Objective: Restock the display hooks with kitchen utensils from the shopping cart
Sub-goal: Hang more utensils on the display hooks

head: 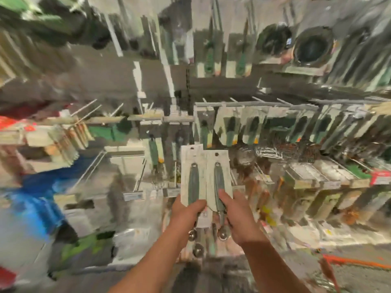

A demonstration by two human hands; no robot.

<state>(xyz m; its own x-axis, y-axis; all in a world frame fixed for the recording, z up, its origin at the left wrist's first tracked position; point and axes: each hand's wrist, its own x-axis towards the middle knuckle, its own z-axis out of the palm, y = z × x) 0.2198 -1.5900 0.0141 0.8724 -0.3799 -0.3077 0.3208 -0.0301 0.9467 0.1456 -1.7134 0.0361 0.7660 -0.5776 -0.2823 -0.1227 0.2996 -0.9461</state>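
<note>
Utensils: you hold two carded utensils side by side in front of the display, upright, hang-holes at the top — the left card [193,176] and the right card [219,176] touch along their inner edges.
Handles: each card carries a grey-green handle; round metal heads [222,234] hang below the cards, near your wrists.
Left hand: your left hand [186,214] grips the bottom of the left card, its fingers [198,205] curled across the front of it.
Right hand: your right hand [239,216] grips the lower part of the right card, with the fingers clamped on the handle and the thumb [223,196] lying over its face.
Hooks: a grey rail [254,104] runs above and to the right of the cards, with bare metal hooks [259,99] sticking out toward you.
Hung stock: under that rail hangs a row of carded green-handled tools [252,127], just above and to the right of your cards.
Upper display: higher up, more carded tools and two round dark items [313,47] hang at the upper right; the blur hides what they are.
Left side: wooden-handled items [74,132] hang on hooks at the left — below them a blue shape [42,187] too smeared to identify.
Sharpness: most of the view is heavily blurred; only the hands and the two cards read clearly.
</note>
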